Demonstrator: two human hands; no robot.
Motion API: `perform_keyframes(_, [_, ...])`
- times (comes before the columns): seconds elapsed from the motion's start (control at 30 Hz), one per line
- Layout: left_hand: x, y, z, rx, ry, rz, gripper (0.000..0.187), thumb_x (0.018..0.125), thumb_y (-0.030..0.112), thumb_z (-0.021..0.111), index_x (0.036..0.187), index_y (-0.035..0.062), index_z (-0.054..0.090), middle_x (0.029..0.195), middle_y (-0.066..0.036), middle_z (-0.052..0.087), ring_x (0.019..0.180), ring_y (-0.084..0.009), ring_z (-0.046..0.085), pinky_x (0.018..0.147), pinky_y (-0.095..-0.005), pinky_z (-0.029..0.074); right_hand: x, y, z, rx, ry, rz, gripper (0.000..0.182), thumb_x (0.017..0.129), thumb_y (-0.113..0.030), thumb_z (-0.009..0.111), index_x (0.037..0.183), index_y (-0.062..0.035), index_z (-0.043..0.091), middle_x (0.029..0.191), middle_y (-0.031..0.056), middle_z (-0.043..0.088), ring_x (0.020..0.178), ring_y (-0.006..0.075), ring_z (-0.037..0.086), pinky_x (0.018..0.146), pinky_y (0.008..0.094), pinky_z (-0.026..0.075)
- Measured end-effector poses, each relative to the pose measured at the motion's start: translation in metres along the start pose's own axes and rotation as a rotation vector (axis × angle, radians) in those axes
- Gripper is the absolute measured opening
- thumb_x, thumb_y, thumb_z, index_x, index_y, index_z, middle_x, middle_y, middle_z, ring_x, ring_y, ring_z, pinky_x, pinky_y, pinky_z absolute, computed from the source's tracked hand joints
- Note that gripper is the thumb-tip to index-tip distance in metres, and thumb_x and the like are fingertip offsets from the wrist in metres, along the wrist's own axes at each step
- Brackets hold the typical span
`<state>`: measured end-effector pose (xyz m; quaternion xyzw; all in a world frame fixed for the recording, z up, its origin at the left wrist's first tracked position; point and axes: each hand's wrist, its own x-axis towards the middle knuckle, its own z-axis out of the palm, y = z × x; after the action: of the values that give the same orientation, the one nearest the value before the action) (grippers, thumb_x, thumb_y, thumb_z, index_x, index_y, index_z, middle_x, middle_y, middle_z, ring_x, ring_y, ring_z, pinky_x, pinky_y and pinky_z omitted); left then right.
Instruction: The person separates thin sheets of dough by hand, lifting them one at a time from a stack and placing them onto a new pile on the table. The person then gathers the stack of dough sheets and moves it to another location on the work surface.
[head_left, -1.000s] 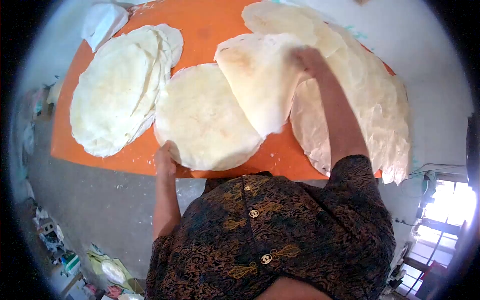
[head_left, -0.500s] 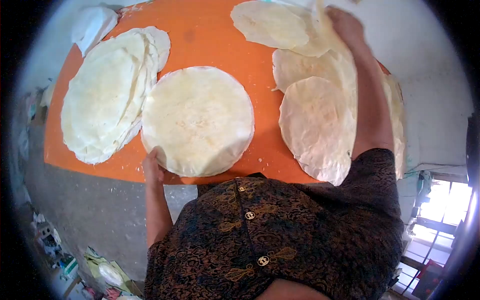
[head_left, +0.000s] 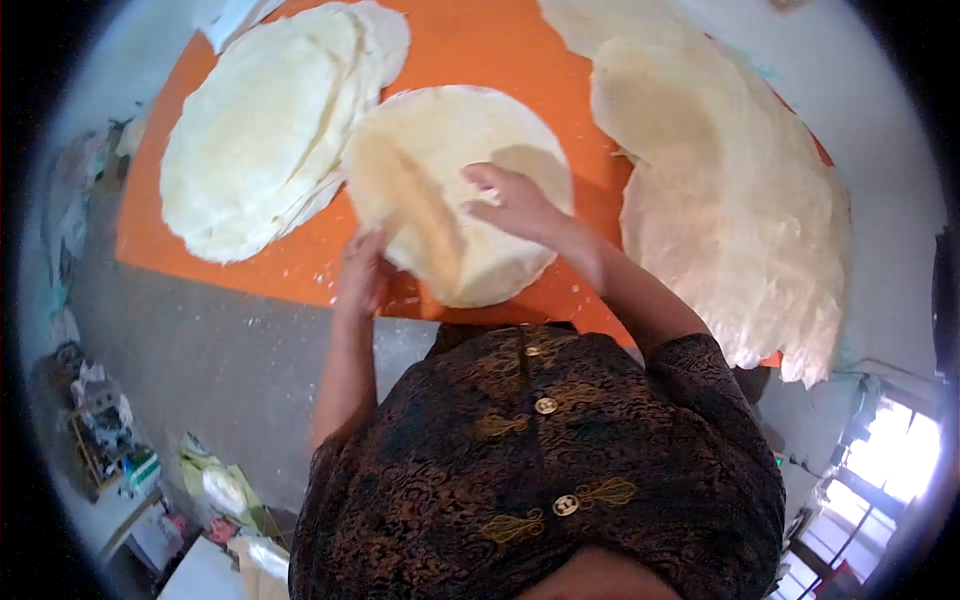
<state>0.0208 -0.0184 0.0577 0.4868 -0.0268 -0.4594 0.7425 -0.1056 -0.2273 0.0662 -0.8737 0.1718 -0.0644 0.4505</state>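
A round stack of thin, pale flatbreads [head_left: 500,115] lies in front of me on an orange table [head_left: 290,285]. At its near-left edge my left hand [head_left: 362,270] is closed on the rim of the top flatbread [head_left: 425,215], which is lifted and folded, blurred by motion. Over the right half of the stack hovers my right hand [head_left: 515,205], thumb and fingers apart, holding nothing. To the right, thin flatbreads [head_left: 730,190] are spread overlapping, their lower ends hanging past the table edge.
A taller pile of flatbreads [head_left: 260,130] stands on the left of the table, with white cloth or sheeting [head_left: 235,20] behind it. Grey floor [head_left: 230,340] and clutter [head_left: 95,400] lie to the lower left. A bright window [head_left: 890,450] is at lower right.
My right hand has come back from the far right, leaving a flatbread spread over those there. My left hand has raised the top flatbread's near-left edge. The view has shifted.
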Motion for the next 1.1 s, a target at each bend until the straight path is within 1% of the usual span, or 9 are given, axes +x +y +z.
perform_keyframes(0.03, [0.003, 0.0, 0.006, 0.027, -0.039, 0.009, 0.035, 0.088, 0.024, 0.048, 0.114, 0.0008, 0.047, 0.105, -0.01, 0.057, 0.092, -0.0185, 0.058, 0.075, -0.0349, 0.05, 0.005, -0.018, 0.021, 0.272, -0.044, -0.031, 0.055, 0.073, -0.025, 0.067, 0.118, -0.0035, 0.044, 0.111, 0.0107, 0.054, 0.098, 0.0215, 0.054, 0.082, 0.0322, 0.045])
perform_keyframes(0.13, [0.001, 0.005, 0.025, 0.066, -0.118, 0.001, 0.036, 0.089, 0.028, 0.046, 0.114, 0.0024, 0.047, 0.102, -0.01, 0.057, 0.087, -0.0178, 0.059, 0.068, -0.033, 0.052, 0.008, -0.075, 0.032, 0.535, -0.207, 0.222, 0.059, 0.072, -0.024, 0.069, 0.119, -0.0014, 0.042, 0.111, 0.0134, 0.052, 0.099, 0.0222, 0.054, 0.084, 0.0327, 0.044])
perform_keyframes(0.17, [0.0, 0.008, 0.029, 0.072, -0.138, -0.006, 0.036, 0.09, 0.03, 0.046, 0.114, 0.0027, 0.047, 0.101, -0.01, 0.058, 0.086, -0.0178, 0.059, 0.066, -0.0325, 0.053, 0.013, -0.059, 0.047, 0.291, -0.08, 0.074, 0.06, 0.071, -0.022, 0.069, 0.119, 0.0003, 0.041, 0.109, 0.0156, 0.053, 0.098, 0.0218, 0.054, 0.085, 0.0328, 0.043])
perform_keyframes(0.37, [-0.008, 0.009, 0.032, -0.122, -0.124, 0.015, 0.036, 0.089, 0.031, 0.046, 0.113, 0.0029, 0.048, 0.094, -0.009, 0.059, 0.076, -0.0167, 0.059, 0.067, -0.0301, 0.051, 0.008, -0.073, 0.034, 0.472, -0.174, 0.125, 0.044, 0.078, -0.016, 0.058, 0.116, 0.0013, 0.045, 0.102, 0.0117, 0.056, 0.096, 0.018, 0.054, 0.083, 0.0301, 0.043])
perform_keyframes(0.43, [0.003, -0.002, 0.02, 0.061, -0.057, 0.017, 0.034, 0.088, 0.029, 0.049, 0.111, 0.0031, 0.05, 0.089, -0.007, 0.059, 0.073, -0.0148, 0.058, 0.065, -0.0278, 0.049, 0.007, -0.071, 0.037, 0.595, -0.212, 0.184, 0.036, 0.082, -0.013, 0.051, 0.115, 0.0009, 0.048, 0.096, 0.0069, 0.057, 0.089, 0.0117, 0.053, 0.077, 0.026, 0.044])
perform_keyframes(0.5, [0.006, -0.006, 0.017, 0.139, 0.011, 0.036, 0.031, 0.085, 0.025, 0.056, 0.107, 0.0034, 0.052, 0.082, -0.003, 0.058, 0.069, -0.0109, 0.055, 0.059, -0.0233, 0.045, 0.008, -0.064, 0.041, 0.563, -0.202, 0.208, 0.034, 0.084, -0.014, 0.051, 0.115, -0.0003, 0.049, 0.095, 0.0049, 0.056, 0.086, 0.0096, 0.052, 0.074, 0.024, 0.043])
perform_keyframes(0.83, [0.006, 0.0, 0.013, 0.164, -0.056, 0.08, 0.022, 0.083, 0.018, 0.058, 0.099, 0.0033, 0.053, 0.08, -0.003, 0.057, 0.069, -0.0094, 0.055, 0.059, -0.0219, 0.046, 0.007, -0.052, 0.05, 0.782, -0.174, 0.307, 0.034, 0.084, -0.022, 0.057, 0.113, -0.004, 0.053, 0.098, 0.0016, 0.059, 0.085, 0.0089, 0.055, 0.073, 0.0224, 0.045])
perform_keyframes(1.03, [0.0, 0.008, 0.011, 0.204, -0.048, 0.108, 0.018, 0.085, 0.019, 0.056, 0.093, 0.0026, 0.053, 0.078, -0.003, 0.057, 0.069, -0.0101, 0.055, 0.06, -0.0237, 0.048, 0.01, -0.042, 0.063, 0.822, -0.163, 0.254, 0.023, 0.08, -0.018, 0.063, 0.096, -0.002, 0.061, 0.085, 0.0023, 0.06, 0.079, 0.0094, 0.054, 0.07, 0.0232, 0.046])
perform_keyframes(1.1, [0.002, 0.006, 0.004, 0.24, -0.069, 0.133, 0.017, 0.086, 0.019, 0.055, 0.09, 0.0026, 0.053, 0.079, -0.003, 0.057, 0.069, -0.0101, 0.055, 0.061, -0.024, 0.048, 0.011, -0.043, 0.066, 0.698, -0.155, 0.14, 0.018, 0.079, -0.015, 0.063, 0.092, -0.0018, 0.061, 0.084, 0.002, 0.06, 0.078, 0.0095, 0.054, 0.071, 0.0235, 0.046])
